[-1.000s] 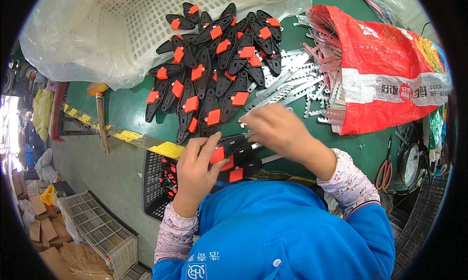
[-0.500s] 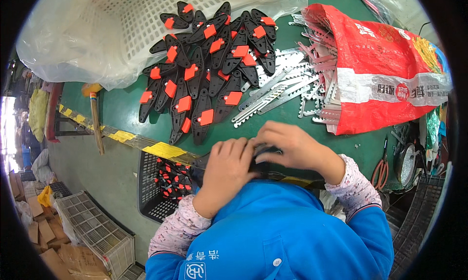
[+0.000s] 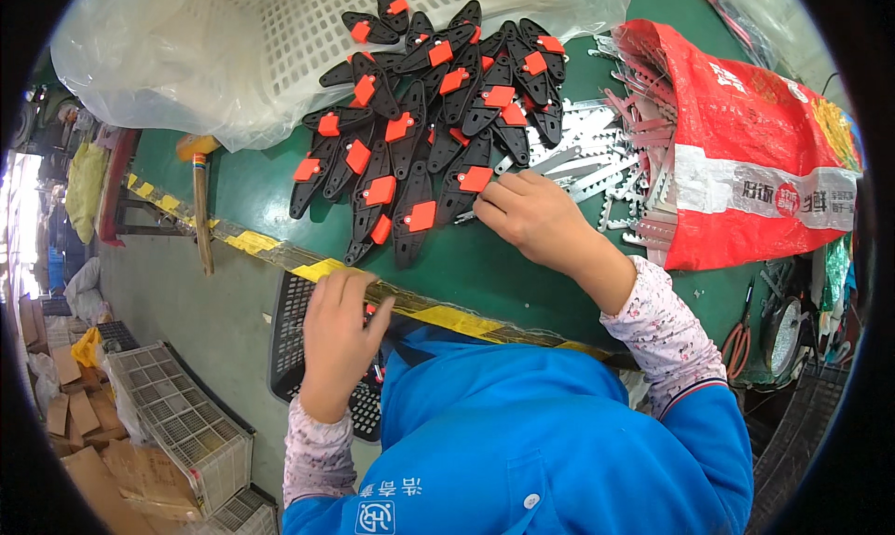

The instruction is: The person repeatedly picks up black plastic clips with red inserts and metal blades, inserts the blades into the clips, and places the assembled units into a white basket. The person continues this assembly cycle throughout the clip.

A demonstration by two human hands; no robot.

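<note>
My left hand (image 3: 340, 335) is over the dark grey crate (image 3: 291, 316) below the table's near edge. Its thumb stands apart from the fingers, and nothing shows in it. Red and black parts show in the crate, partly covered by that hand. My right hand (image 3: 531, 216) reaches over the tabletop with its fingertips pinched on a toothed metal strip (image 3: 465, 217), whose end pokes out left of the fingers. Just left of it lies a heap of black wing-shaped plastic parts (image 3: 412, 232) with red tabs. Behind the hand, loose silvery strips (image 3: 597, 176) spread out.
A red and white sack (image 3: 755, 162) spills strips on the right. Clear plastic sheeting (image 3: 158, 78) lines a white basket behind the heap. A hammer (image 3: 201, 209) rests at the left edge, scissors (image 3: 739, 344) at the right. Yellow tape (image 3: 447, 318) marks the table's near edge.
My hands have parted: the left moved left over the crate, the right forward to the strips. The dark part between them is no longer in my hands. The view has shifted slightly.
</note>
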